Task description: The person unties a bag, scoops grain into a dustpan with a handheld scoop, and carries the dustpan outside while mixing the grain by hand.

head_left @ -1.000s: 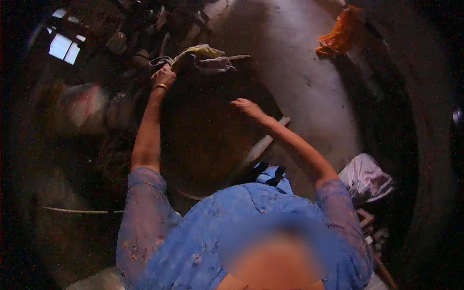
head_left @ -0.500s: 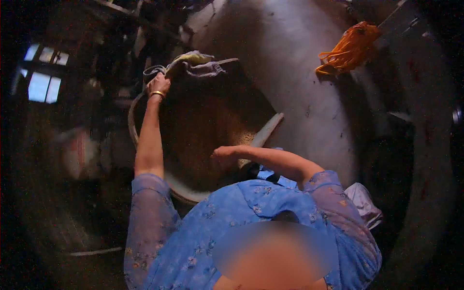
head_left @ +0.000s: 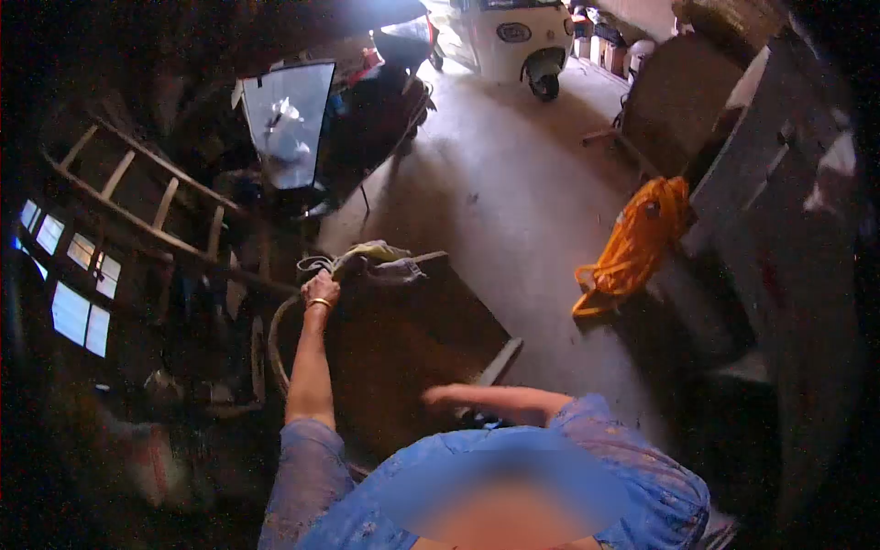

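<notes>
My left hand (head_left: 321, 288), wearing a gold bangle, is stretched forward and closed. In it is a pale cord (head_left: 316, 263) with loops, and yellowish and whitish cloth strips (head_left: 378, 253) hang to its right. A curved pale rim (head_left: 275, 341) runs below that hand, around a dark brown hollow or surface (head_left: 394, 344) whose kind I cannot make out. My right hand (head_left: 443, 396) is held low over this brown area; its fingers are blurred. Just beyond the right forearm, a pale flat strip (head_left: 500, 361) slants upward.
An orange bundle of cord or straps (head_left: 637, 234) is on the right. A wooden ladder (head_left: 165, 203) leans at left, near windows (head_left: 81, 316). Farther off are a whitish three-wheeled vehicle (head_left: 504, 41), a reflective panel (head_left: 286, 124) and grey floor (head_left: 495, 174).
The view has tilted up, bringing the vehicle, panel and ladder into sight. My left hand still grips the cord. My right hand stays over the brown area, now more blurred.
</notes>
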Demonstrator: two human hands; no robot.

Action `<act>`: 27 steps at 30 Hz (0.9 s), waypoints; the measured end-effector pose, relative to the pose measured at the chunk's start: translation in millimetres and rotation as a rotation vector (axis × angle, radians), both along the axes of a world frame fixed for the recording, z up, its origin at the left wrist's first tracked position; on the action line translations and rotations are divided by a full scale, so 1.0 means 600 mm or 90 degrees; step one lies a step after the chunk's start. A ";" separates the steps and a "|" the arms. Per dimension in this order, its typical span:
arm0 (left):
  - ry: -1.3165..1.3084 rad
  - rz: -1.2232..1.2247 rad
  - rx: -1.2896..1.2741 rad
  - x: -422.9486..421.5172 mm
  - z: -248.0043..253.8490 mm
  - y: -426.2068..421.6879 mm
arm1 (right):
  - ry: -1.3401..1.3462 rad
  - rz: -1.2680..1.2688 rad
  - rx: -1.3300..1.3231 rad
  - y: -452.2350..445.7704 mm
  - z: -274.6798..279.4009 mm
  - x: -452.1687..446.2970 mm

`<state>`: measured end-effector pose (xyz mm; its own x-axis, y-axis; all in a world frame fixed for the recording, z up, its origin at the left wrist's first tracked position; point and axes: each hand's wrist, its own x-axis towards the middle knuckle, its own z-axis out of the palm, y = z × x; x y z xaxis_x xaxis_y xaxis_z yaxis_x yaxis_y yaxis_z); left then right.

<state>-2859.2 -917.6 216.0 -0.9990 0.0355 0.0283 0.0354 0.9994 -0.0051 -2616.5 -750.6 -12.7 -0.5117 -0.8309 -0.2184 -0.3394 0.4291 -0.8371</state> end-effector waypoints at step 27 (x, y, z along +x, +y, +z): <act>0.079 -0.250 0.045 -1.147 0.036 1.030 | -0.120 -0.269 -0.143 0.870 0.051 -1.086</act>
